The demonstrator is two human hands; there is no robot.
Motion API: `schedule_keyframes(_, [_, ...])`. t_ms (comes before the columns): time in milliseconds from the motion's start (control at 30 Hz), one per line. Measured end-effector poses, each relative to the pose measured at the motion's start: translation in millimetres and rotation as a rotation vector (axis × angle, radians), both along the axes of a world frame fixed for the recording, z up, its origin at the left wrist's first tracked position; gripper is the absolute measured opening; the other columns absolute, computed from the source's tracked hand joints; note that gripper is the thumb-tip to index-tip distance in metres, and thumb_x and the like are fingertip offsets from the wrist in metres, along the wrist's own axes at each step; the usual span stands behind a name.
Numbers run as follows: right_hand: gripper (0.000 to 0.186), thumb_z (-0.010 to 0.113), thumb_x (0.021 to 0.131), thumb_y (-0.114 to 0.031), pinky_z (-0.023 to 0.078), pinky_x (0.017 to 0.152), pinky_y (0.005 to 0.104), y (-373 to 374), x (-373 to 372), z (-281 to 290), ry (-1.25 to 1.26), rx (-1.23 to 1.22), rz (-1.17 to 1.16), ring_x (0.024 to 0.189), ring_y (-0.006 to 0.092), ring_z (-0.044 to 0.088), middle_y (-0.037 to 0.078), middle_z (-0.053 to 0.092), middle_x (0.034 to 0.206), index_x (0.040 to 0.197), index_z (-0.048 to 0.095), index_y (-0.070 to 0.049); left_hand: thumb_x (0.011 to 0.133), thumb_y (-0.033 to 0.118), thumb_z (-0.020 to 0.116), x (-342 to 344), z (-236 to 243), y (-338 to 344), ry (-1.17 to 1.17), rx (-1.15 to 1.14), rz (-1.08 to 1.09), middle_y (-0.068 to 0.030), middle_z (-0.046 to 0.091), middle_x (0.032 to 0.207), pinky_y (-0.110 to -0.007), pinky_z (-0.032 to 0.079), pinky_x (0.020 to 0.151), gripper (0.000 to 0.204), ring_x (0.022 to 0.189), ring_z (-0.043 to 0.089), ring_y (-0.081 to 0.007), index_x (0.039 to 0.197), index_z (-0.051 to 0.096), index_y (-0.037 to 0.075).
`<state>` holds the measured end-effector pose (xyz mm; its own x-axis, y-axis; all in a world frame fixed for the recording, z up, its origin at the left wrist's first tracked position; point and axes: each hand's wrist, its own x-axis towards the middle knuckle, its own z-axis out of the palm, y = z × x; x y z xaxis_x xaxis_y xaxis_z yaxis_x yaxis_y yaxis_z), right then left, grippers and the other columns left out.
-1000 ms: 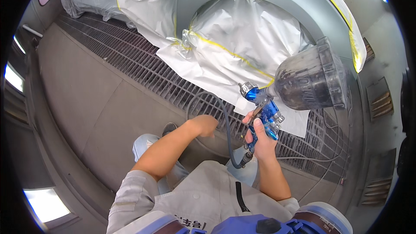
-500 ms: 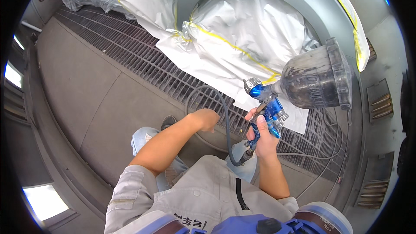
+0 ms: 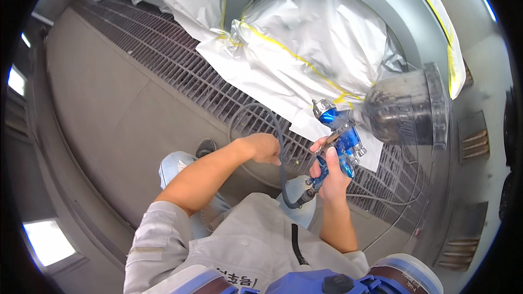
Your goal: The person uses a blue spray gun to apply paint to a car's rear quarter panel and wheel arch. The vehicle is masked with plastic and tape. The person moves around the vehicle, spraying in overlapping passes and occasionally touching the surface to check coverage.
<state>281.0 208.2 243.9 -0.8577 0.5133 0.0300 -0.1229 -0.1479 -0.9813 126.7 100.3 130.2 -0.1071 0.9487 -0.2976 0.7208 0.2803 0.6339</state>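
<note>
My right hand (image 3: 333, 177) is wrapped round the handle of a blue spray gun (image 3: 343, 140). A smoky, paint-stained cup (image 3: 406, 109) is fixed to the gun and lies tilted to the right. The gun's silver nozzle (image 3: 322, 107) points up and to the left. From the handle's lower end a dark air hose (image 3: 283, 177) loops up past my left hand (image 3: 263, 148). That hand is closed, its knuckles upward and its fingertips beside the hose. Its palm is hidden, so anything inside it cannot be made out.
Ahead stands a grey-green car body panel (image 3: 417, 27), its wheel area draped in white masking sheet (image 3: 321, 32) edged with yellow tape (image 3: 305, 61). A floor grating (image 3: 163, 49) runs beneath. Thin hose (image 3: 381, 200) trails at right near wall vents (image 3: 474, 144).
The spray gun and my right hand have shifted slightly right, the cup dipping lower. My left hand has come a little right, closer to the hose. The view has shifted slightly too.
</note>
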Motion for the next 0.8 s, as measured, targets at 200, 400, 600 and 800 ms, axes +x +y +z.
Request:
schedule_keyframes(200, [0.033, 0.053, 0.09, -0.031, 0.035, 0.042, 0.0243, -1, 0, -1, -0.017, -0.009, -0.003, 0.046, 0.0105, 0.042, 0.011, 0.055, 0.092, 0.104, 0.048, -0.002, 0.076, 0.031, 0.067, 6, -6, 1, 0.135, -0.044, 0.005, -0.0152, 0.065, 0.085, -0.043, 0.048, 0.074, 0.03, 0.085, 0.061, -0.0342, 0.085, 0.068, 0.003])
schedule_keyframes(400, [0.033, 0.049, 0.092, -0.034, 0.034, 0.042, 0.0242, -3, -5, 0, -0.097, 0.075, -0.042, 0.045, 0.01, 0.041, 0.01, 0.055, 0.092, 0.104, 0.05, -0.003, 0.073, 0.029, 0.071, 8, -4, 6, 0.177, -0.147, -0.082, -0.0115, 0.066, 0.09, -0.043, 0.05, 0.074, 0.029, 0.089, 0.062, -0.0318, 0.087, 0.069, 0.003])
schedule_keyframes(600, [0.035, 0.048, 0.092, -0.037, 0.034, 0.042, 0.0242, -2, -16, 2, -0.148, 0.142, -0.015, 0.045, 0.0102, 0.041, 0.008, 0.056, 0.09, 0.103, 0.05, -0.003, 0.069, 0.024, 0.074, 11, -4, 17, 0.152, -0.064, -0.102, -0.0077, 0.067, 0.094, -0.042, 0.052, 0.071, 0.029, 0.09, 0.063, -0.0278, 0.091, 0.07, 0.006])
schedule_keyframes(800, [0.031, 0.048, 0.093, -0.032, 0.035, 0.044, 0.0238, -14, -11, 2, -0.111, 0.159, 0.096, 0.048, 0.0111, 0.042, 0.009, 0.056, 0.092, 0.106, 0.049, -0.004, 0.065, 0.017, 0.075, 37, 28, 16, 0.18, -0.037, 0.067, -0.0085, 0.067, 0.095, -0.039, 0.052, 0.07, 0.031, 0.088, 0.064, -0.0262, 0.094, 0.07, 0.008])
